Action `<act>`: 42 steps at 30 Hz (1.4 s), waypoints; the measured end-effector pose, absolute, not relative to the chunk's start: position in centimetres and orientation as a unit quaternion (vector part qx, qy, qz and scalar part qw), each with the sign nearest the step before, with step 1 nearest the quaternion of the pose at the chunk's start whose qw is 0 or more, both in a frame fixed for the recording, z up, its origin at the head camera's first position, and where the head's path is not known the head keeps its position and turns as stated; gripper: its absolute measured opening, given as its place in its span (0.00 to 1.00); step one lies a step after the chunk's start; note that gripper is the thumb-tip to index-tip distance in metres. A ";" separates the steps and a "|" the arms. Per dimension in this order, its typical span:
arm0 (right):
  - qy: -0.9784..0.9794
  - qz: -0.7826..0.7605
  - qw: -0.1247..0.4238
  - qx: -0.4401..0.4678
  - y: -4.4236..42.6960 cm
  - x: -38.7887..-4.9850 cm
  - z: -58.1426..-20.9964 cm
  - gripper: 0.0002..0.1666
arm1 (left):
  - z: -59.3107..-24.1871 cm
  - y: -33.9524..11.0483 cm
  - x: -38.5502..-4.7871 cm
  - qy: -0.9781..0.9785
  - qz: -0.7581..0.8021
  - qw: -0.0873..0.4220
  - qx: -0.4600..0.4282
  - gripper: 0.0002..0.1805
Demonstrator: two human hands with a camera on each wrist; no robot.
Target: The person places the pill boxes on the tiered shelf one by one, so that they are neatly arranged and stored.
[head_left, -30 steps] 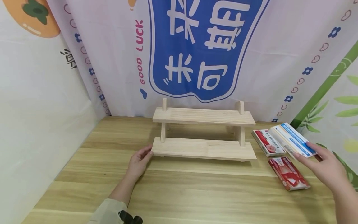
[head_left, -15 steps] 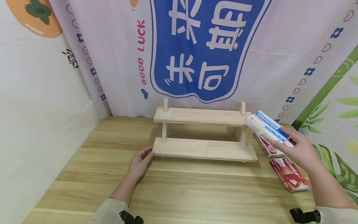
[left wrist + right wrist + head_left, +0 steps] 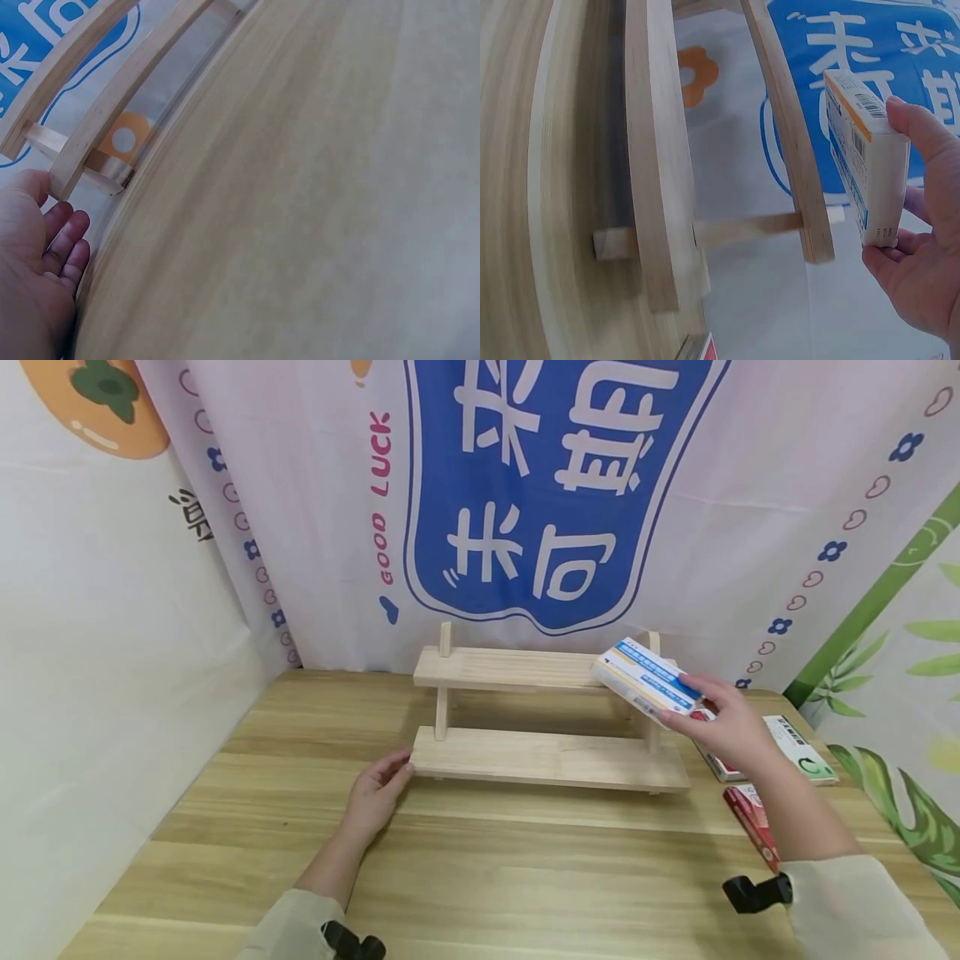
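Note:
In the head view my right hand (image 3: 723,722) pinches a white, blue and orange medicine box (image 3: 648,677) between thumb and fingers. The box is tilted, at the right end of the upper board of a two-tier wooden shelf (image 3: 525,756). In the right wrist view a gap shows between the medicine box (image 3: 870,157) and the upper board (image 3: 791,135). My left hand (image 3: 375,793) holds the left end of the lower board. Seen from the left wrist, the left hand (image 3: 41,262) has its fingertips at that board's end (image 3: 67,172).
On the table (image 3: 525,877) to the right lie a red box (image 3: 752,822), a white and green box (image 3: 802,752) and a red and white box (image 3: 712,752), partly behind the right arm. A printed cloth (image 3: 337,527) hangs behind the shelf.
My right hand has lifted the blue and white medicine box off the group at the right and carried it left to the upper board. The left hand stays at the shelf's end.

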State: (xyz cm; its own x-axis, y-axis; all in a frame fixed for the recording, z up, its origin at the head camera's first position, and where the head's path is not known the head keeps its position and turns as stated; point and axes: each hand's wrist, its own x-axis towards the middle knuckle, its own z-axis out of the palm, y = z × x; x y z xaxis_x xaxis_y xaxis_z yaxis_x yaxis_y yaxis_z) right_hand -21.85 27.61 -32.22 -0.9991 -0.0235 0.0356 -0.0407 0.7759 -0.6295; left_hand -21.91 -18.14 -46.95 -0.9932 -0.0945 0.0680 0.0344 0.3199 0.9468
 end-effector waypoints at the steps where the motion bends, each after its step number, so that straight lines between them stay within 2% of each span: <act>1: -0.940 0.340 0.010 0.020 27.2 -22.1 -32.1 0.55 | -46.9 -18.1 -21.9 -0.811 -0.582 0.056 0.019 0.20; 5: -0.933 0.358 -0.002 0.034 25.5 -23.0 -31.8 0.55 | -46.8 -18.0 -21.9 -0.808 -0.586 0.059 0.016 0.20; 14: -0.919 0.383 0.016 0.090 22.4 -25.1 -31.9 0.51 | -46.7 -18.1 -21.9 -0.808 -0.586 0.057 0.014 0.20; 42: -0.909 0.394 -0.013 0.134 12.9 -28.0 -32.4 0.49 | -46.6 -18.2 -21.6 -0.807 -0.588 0.051 0.014 0.20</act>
State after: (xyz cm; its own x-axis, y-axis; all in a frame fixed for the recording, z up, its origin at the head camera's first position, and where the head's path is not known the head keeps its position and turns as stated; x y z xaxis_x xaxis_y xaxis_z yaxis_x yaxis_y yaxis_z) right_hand -27.97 12.86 -32.41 -0.9640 -0.2528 0.0825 -0.2330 0.6531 -0.7205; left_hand -21.62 -18.17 -46.58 -0.9944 -0.0833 0.0655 0.0368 0.3085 0.9505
